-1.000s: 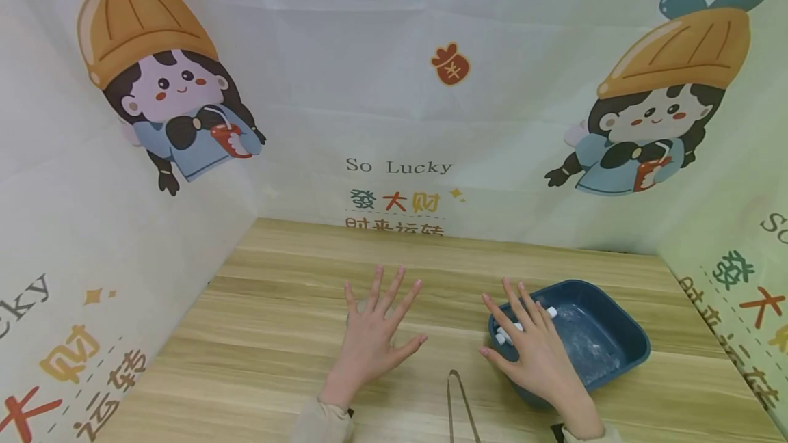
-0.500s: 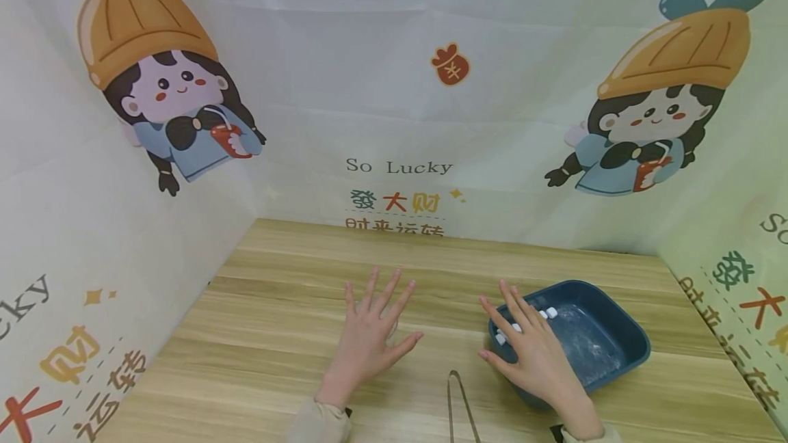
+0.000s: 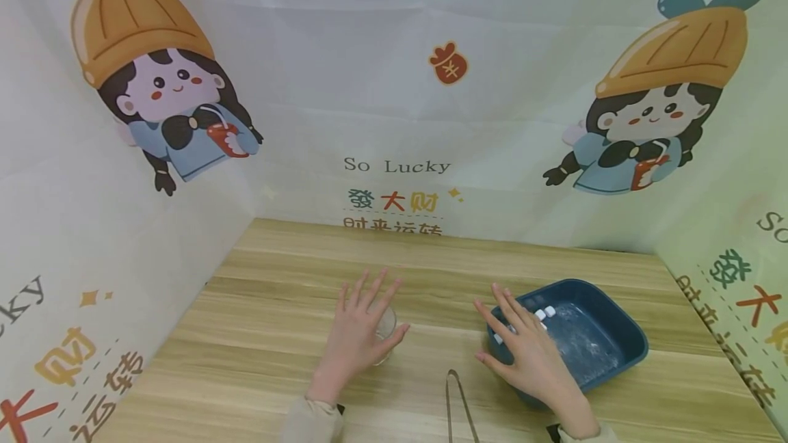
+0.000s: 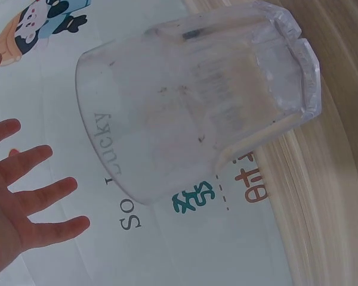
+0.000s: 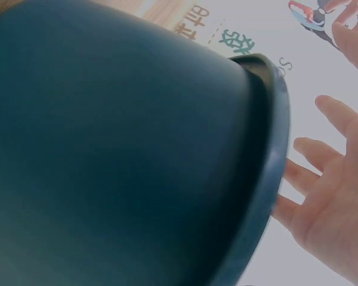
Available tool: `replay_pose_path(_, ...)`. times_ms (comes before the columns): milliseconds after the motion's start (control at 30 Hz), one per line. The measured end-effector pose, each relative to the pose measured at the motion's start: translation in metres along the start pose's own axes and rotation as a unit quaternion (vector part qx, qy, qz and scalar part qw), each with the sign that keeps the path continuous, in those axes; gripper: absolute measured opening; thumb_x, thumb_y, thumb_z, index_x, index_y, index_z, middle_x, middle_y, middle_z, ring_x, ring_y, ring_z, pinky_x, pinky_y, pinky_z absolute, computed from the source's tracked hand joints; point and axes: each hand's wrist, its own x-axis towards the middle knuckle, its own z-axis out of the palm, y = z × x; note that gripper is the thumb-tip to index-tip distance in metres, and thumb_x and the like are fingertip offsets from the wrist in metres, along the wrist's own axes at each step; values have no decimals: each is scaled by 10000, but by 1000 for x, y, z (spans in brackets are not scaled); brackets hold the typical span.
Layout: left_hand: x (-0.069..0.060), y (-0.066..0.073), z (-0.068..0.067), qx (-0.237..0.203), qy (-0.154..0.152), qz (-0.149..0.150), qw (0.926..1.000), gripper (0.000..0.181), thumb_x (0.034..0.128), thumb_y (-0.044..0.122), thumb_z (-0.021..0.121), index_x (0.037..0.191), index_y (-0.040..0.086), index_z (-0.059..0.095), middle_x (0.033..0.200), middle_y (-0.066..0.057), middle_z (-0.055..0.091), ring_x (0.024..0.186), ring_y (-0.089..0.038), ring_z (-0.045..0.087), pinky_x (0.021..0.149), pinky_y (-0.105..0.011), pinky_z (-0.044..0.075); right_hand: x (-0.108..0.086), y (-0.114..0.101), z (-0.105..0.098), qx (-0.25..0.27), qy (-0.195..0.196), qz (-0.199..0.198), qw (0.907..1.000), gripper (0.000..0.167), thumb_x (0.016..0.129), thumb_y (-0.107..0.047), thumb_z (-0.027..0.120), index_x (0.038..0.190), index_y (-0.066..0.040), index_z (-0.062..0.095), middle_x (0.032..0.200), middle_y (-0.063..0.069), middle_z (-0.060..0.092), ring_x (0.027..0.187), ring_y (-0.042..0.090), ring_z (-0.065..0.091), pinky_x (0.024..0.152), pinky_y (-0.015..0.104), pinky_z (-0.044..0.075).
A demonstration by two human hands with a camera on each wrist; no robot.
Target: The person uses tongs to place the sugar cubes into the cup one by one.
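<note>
A clear glass (image 3: 386, 327) stands on the table, partly covered by the left hand (image 3: 353, 337), whose fingers are spread. In the left wrist view the glass (image 4: 185, 101) shows whole, with a gap between it and the left hand's fingers (image 4: 33, 196). The right hand (image 3: 532, 354), fingers also spread, is over the left side of a dark blue basin (image 3: 615, 323). Several small white cubes (image 3: 550, 310) lie in the basin, some hidden by that hand. The right wrist view shows the basin's outer wall (image 5: 119, 143) beside the right hand (image 5: 340, 185). Neither hand holds anything.
Metal tongs (image 3: 454, 395) lie at the table's near edge between the hands, their lower part out of frame. A printed cloth (image 3: 394, 108) hangs behind the wooden table (image 3: 277, 279) and along both sides.
The left hand has moved left and slightly down, uncovering more of the glass. The right hand has shifted slightly left. The head view has turned a little.
</note>
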Motion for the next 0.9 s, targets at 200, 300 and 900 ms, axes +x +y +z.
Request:
replay_pose_path(200, 0, -5, -3, -104, 27, -126, 9999, 706, 766, 479, 588, 1373, 213, 343, 1424, -54, 357, 1289, -340, 338, 1039, -574, 281, 0, 0, 1, 53, 44, -95, 9999, 773, 681, -394, 725, 1347, -173, 402, 1477, 121, 226, 1300, 329, 320, 894, 552, 440)
replay_pose_path(300, 0, -7, -4, -134, 141, -127, 9997, 705, 757, 461, 609, 1364, 206, 358, 1413, -66, 374, 1271, -341, 363, 1023, -561, 317, 0, 0, 2, 63, 71, -108, 9999, 765, 675, -382, 731, 1338, -165, 417, 1473, 126, 237, 1330, 283, 283, 885, 548, 447)
replay_pose_path(900, -3, -22, -3, -1013, -75, -615, 9929, 738, 738, 437, 660, 1368, 198, 359, 1404, -85, 385, 1204, -365, 435, 947, -593, 382, 0, -4, 2, 14, -87, -201, 9998, 779, 697, -348, 728, 1369, -205, 362, 1469, 125, 245, 1246, 351, 390, 920, 501, 442)
